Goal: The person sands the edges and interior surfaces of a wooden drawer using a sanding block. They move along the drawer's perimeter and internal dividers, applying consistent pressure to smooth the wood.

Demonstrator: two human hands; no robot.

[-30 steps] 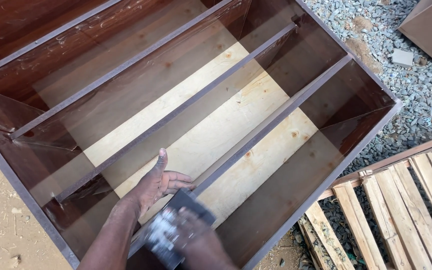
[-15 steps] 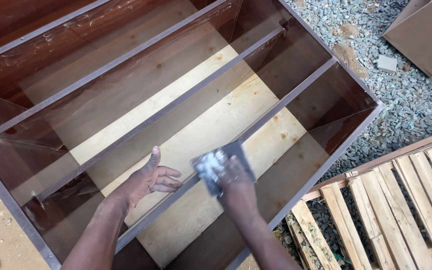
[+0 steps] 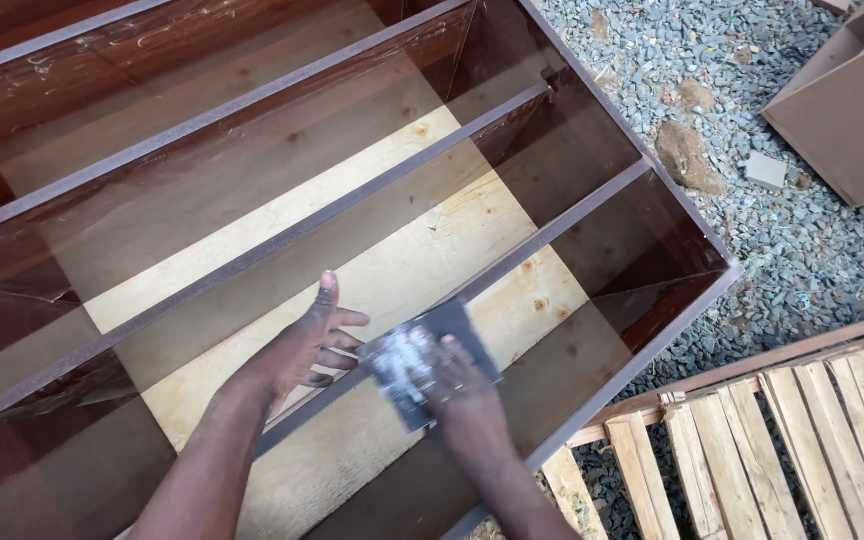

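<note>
Right hand (image 3: 462,405) grips sandpaper (image 3: 422,370) on divider edge (image 3: 512,250); left hand (image 3: 307,345), fingers released, braces it. Sandpaper may slip, scuffing knuckles.

Almost nothing of this kind shows. No labels, signs or screens are in view. The one thing that may count as a package is a plain brown box-like form of flat board (image 3: 847,110) at the upper right corner of the view, lying on the grey gravel ground (image 3: 752,240), well apart from the large wooden frame. It is cut off by the picture's edge, so its full shape cannot be told. Its visible faces are bare, tan to brown, with straight edges and an open top towards the corner.
</note>
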